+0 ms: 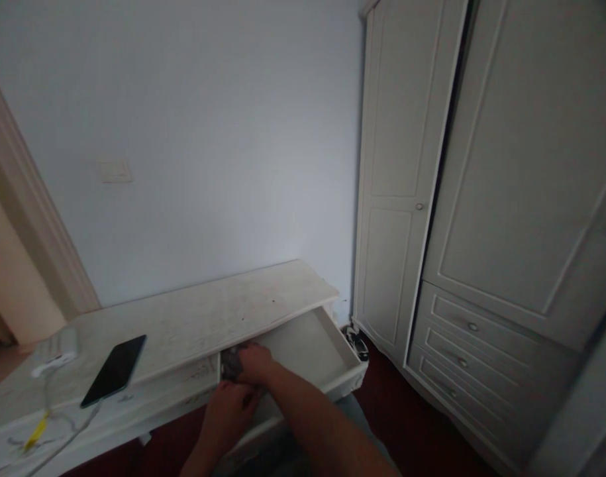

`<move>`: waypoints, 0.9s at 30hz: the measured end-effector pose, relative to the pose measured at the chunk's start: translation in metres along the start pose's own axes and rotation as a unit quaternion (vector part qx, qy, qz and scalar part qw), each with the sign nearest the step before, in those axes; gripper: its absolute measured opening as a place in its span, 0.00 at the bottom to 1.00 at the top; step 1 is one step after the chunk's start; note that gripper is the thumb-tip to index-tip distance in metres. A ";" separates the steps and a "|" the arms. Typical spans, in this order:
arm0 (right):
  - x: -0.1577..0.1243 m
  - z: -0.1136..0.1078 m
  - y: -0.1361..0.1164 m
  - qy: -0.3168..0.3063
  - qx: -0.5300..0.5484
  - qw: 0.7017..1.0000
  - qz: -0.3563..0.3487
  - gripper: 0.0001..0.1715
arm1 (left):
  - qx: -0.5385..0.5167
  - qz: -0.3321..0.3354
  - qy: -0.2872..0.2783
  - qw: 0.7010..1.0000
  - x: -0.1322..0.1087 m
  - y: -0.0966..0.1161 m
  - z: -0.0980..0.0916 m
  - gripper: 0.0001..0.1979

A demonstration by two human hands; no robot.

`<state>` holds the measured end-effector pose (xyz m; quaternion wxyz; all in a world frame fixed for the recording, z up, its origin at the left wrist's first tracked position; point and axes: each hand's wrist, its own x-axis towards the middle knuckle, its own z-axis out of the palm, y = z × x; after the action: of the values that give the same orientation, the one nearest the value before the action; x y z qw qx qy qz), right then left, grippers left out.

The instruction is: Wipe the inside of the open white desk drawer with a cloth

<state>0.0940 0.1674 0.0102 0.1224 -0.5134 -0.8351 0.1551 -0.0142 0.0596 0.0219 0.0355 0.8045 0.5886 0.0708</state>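
A white drawer (307, 348) is pulled out of the low white table, and both my hands are at its left end. A grey, crumpled, cloth-like bundle (230, 362) lies in that left corner, partly covered by my fingers. My right hand (257, 363) reaches in over the bundle with its fingers closed on it. Just in front, near the drawer's front edge, my left hand (236, 405) is closed, its thumb and fingers curled together beside the right hand. What the left fingers hold, if anything, is hidden.
On the white tabletop (208, 311) lie a dark phone (114, 370) and a white power strip (57, 351) with cables and a yellow tag (36, 434). A white wardrobe (397, 165) stands at the right. A black-and-white shoe (356, 343) is on the dark red floor.
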 end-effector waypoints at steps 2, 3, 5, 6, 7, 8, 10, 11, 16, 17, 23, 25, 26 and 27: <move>-0.001 -0.002 0.006 -0.030 -0.013 0.999 -0.032 0.29 | -0.004 0.004 0.008 1.000 0.000 0.000 0.001 0.19; -0.001 -0.005 0.011 -0.044 -0.019 0.998 -0.047 0.28 | -0.007 0.004 0.014 1.000 0.000 0.000 0.001 0.18; -0.001 -0.011 0.021 -0.074 -0.028 0.994 -0.073 0.26 | -0.008 0.000 0.018 1.000 0.000 0.002 -0.001 0.16; 0.000 -0.014 0.024 -0.087 -0.032 0.992 -0.085 0.24 | -0.005 -0.004 0.015 1.000 0.000 0.003 -0.003 0.16; 0.001 -0.016 0.025 -0.099 -0.035 0.990 -0.095 0.21 | -0.002 -0.009 0.012 1.000 -0.001 0.003 -0.004 0.15; 0.002 -0.017 0.025 -0.109 -0.037 0.988 -0.104 0.19 | 0.000 -0.012 0.009 1.000 -0.001 0.004 -0.005 0.15; 0.004 -0.018 0.022 -0.127 -0.041 0.984 -0.118 0.16 | -0.002 -0.014 0.008 1.000 -0.002 0.005 -0.007 0.16; 0.005 -0.017 0.020 -0.136 -0.042 0.982 -0.123 0.16 | -0.005 -0.015 0.008 1.000 -0.002 0.004 -0.007 0.16; 0.007 -0.018 0.019 -0.188 -0.047 0.974 -0.118 0.15 | -0.012 -0.025 0.004 1.000 -0.001 0.002 -0.002 0.16; 0.006 -0.018 0.021 -0.199 -0.049 0.972 -0.113 0.15 | -0.012 -0.026 0.005 1.000 -0.001 0.002 -0.001 0.16; -0.008 -0.015 0.044 -0.318 0.045 0.945 -0.068 0.24 | -0.024 -0.019 -0.003 1.000 0.000 -0.003 0.004 0.16; -0.017 -0.018 0.052 -0.351 0.069 0.933 -0.049 0.26 | -0.030 -0.022 0.006 0.999 0.000 -0.005 0.006 0.17; -0.021 -0.021 0.055 -0.365 0.073 0.927 -0.041 0.26 | -0.029 -0.021 0.012 0.999 0.000 -0.006 0.007 0.18; -0.025 -0.027 0.058 -0.379 0.073 0.922 -0.034 0.24 | -0.028 -0.019 0.016 0.999 0.001 -0.007 0.008 0.18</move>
<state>0.1620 0.1733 0.0113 -0.1610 -0.3776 -0.8224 0.3939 -0.0195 0.0625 0.0129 0.0497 0.7907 0.6021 0.0992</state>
